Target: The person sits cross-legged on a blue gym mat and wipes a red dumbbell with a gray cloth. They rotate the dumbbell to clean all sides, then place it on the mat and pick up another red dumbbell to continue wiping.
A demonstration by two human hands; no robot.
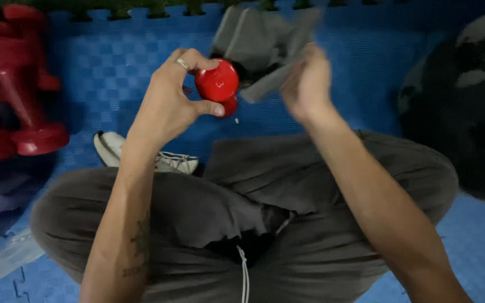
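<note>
1. Blue foam mat (113, 62) covers the floor, its edge interlocking.
2. Red dumbbells (18, 84) lie at left on the mat.
3. White sneaker (113, 148) beside the knee.
4. Dark mottled bundle (467, 112) at right.

The floor is covered by blue interlocking foam mats (113, 62) with a woven texture, edged at the top by a green strip (141, 8), and is dimly lit, while red dumbbells (18, 84) are stacked at the left and a dark mottled cushion (467, 106) is seen at the right.
</note>
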